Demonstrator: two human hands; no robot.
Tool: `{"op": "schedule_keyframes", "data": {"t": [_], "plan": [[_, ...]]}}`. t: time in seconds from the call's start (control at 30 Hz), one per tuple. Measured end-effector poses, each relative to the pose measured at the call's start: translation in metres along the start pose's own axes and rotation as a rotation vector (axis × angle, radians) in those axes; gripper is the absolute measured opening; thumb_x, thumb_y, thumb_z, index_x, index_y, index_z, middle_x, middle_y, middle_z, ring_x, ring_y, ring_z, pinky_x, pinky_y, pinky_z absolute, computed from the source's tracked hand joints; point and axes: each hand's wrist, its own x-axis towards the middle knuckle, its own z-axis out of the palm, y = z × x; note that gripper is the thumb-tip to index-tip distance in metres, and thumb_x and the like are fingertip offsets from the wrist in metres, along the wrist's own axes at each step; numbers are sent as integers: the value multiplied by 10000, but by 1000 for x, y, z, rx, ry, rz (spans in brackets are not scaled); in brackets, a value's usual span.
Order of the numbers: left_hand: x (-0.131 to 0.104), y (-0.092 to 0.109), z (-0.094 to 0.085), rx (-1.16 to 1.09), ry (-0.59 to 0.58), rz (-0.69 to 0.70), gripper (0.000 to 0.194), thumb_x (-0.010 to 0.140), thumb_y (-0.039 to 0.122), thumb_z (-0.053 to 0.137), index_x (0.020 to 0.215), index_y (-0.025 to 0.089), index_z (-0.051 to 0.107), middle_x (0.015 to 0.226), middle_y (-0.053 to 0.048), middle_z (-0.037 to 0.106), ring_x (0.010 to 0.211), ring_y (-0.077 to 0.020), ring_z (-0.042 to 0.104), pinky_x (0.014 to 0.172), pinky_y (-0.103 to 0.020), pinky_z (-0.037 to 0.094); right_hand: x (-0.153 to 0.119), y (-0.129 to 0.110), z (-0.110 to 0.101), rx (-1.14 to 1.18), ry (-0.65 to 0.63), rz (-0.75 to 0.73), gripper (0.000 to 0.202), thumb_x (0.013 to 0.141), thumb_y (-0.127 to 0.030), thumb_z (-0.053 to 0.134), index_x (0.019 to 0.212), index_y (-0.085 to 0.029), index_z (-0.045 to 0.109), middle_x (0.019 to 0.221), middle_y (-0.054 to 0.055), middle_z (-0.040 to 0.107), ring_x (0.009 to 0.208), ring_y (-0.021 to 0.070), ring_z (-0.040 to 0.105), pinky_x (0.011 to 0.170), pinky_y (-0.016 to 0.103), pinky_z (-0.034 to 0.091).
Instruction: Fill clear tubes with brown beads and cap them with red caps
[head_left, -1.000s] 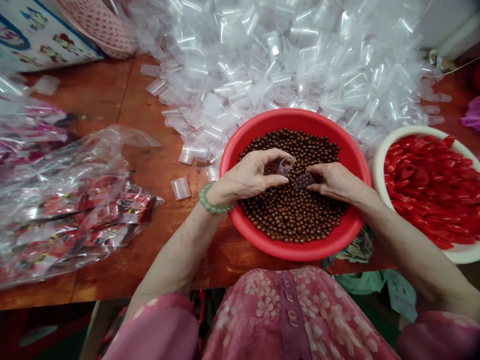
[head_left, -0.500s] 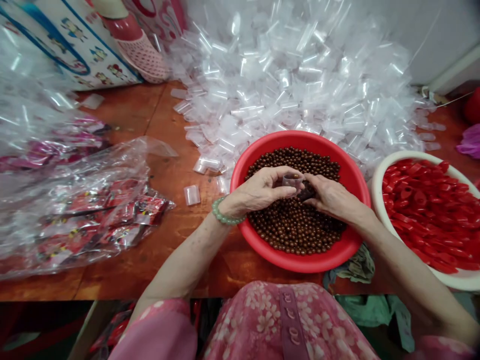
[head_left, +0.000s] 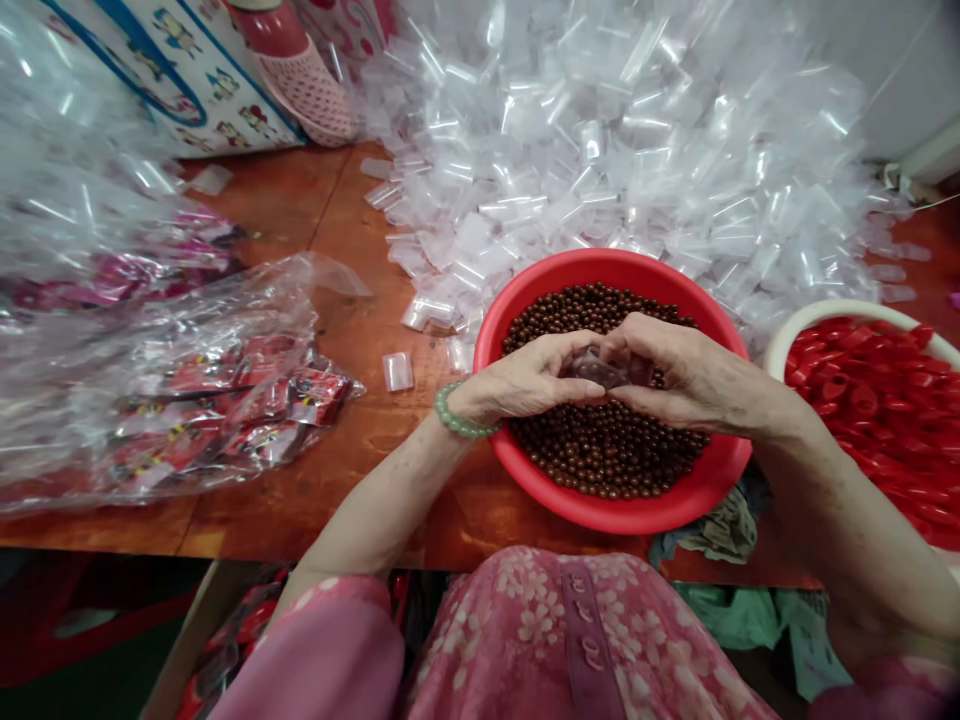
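Both hands meet above a red bowl (head_left: 611,515) filled with small, round, shiny brown balls (head_left: 600,460). My left hand (head_left: 514,385), with a green bead bracelet (head_left: 459,413) at its wrist, is closed around a small clear plastic cup, mostly covered by the fingers. Closed too, my right hand (head_left: 694,375) grips a dark see-through plastic piece (head_left: 600,370) at the left hand's fingertips. Its full shape is hidden, and where cup and dark piece touch cannot be made out.
Behind the bowl rises a big heap of clear plastic cups (head_left: 525,190). On the right stands a white basin (head_left: 780,340) of red plastic parts (head_left: 885,410). Plastic bags with red packets (head_left: 255,400) lie left. A loose cup (head_left: 397,371) and a crumpled cloth (head_left: 724,530) flank the bowl.
My right hand has risen from the balls and turned over toward the left hand, bringing the dark piece against the cup's mouth area. The view has shifted slightly.
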Motion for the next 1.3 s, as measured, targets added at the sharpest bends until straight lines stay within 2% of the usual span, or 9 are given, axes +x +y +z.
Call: {"op": "schedule_keyframes", "data": {"t": [0.23, 0.4, 0.5, 0.63, 0.73, 0.83, 1.03, 1.13, 1.3], "plan": [[2, 2, -3, -22, -8, -16, 337, 781, 270, 835, 1077, 158, 718, 1032, -59, 757, 969, -162, 687, 940, -307, 527, -1, 8, 2, 141, -4, 92, 223, 918, -293, 672, 813, -209, 495, 715, -46, 526, 600, 87, 448, 572, 246, 370], [-3, 10, -2, 57, 55, -108, 344, 812, 333, 828, 1091, 157, 732, 1012, -77, 785, 939, -172, 720, 927, -319, 554, -30, -5, 3, 261, 44, 165, 350, 906, -385, 752, 1158, -188, 611, 950, 27, 715, 812, 148, 683, 737, 269, 544], [-5, 13, 1, 105, 218, -105, 328, 814, 368, 839, 1062, 175, 745, 976, -67, 783, 916, -167, 721, 874, -284, 569, -68, -11, -3, 233, 201, 246, 429, 907, -397, 752, 1291, -238, 643, 1086, 39, 762, 997, 185, 728, 917, 313, 579], [-6, 18, 10, 24, 398, -108, 337, 747, 417, 895, 978, 218, 752, 900, -35, 767, 818, -169, 712, 769, -282, 607, -145, 13, -19, 14, 503, 670, 267, 937, -401, 676, 1134, -238, 750, 1069, 51, 790, 992, 221, 735, 971, 385, 579], [-14, 25, 23, -30, 448, -92, 280, 741, 415, 904, 924, 256, 763, 839, 0, 745, 752, -150, 692, 699, -259, 609, -200, 47, -31, -99, 528, 960, 329, 910, -397, 629, 1110, -166, 751, 1090, 109, 794, 965, 265, 732, 942, 456, 584], [-26, 28, 38, -22, 501, -64, 197, 797, 392, 864, 920, 273, 766, 800, 13, 725, 713, -130, 659, 659, -235, 586, -228, 75, -37, -146, 459, 1031, 294, 866, -332, 624, 1039, -143, 768, 1037, 123, 803, 934, 270, 728, 948, 460, 565], [-45, 14, 62, 83, 567, -135, 214, 823, 417, 831, 964, 277, 750, 830, -6, 731, 723, -148, 663, 643, -246, 581, -216, 93, -32, -207, 310, 979, 348, 866, -318, 665, 1162, -155, 750, 1143, 108, 787, 1017, 239, 705, 958, 365, 513], [-50, 3, 68, 108, 577, -142, 289, 799, 456, 844, 975, 250, 742, 841, -30, 736, 726, -166, 685, 646, -260, 604, -204, 100, -23, -225, 242, 963, 286, 817, -257, 703, 1078, -156, 760, 1063, 114, 789, 964, 243, 697, 903, 353, 503], [-51, -10, 68, 91, 617, -121, 318, 814, 419, 836, 1025, 212, 718, 907, -42, 739, 798, -166, 715, 705, -248, 624, -208, 107, -16, -243, 310, 996, 235, 827, -225, 656, 1026, -143, 749, 924, 127, 773, 882, 258, 696, 857, 383, 517]]}}
